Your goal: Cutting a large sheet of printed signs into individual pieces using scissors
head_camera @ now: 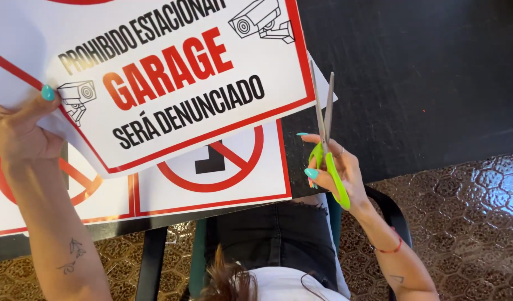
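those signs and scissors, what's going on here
A seated person holds up a white sign with a red border by its corner in the left hand. The right hand grips green-handled scissors, blades nearly closed and pointing up just off the sign's right edge, not cutting it. More printed sheets with red circle symbols lie under it on the black table.

Even, fairly bright light, seemingly daylight, with the white printed sign [156, 72] near overexposure toward 10 o'clock, where a soft grey shadow falls. Glossy highlights mark the patterned floor tiles [479, 200] at 4 o'clock, while the black tabletop [412, 83] at 2 o'clock stays dark. Focus is sharp at centre; the hair at 6 o'clock is slightly blurred.
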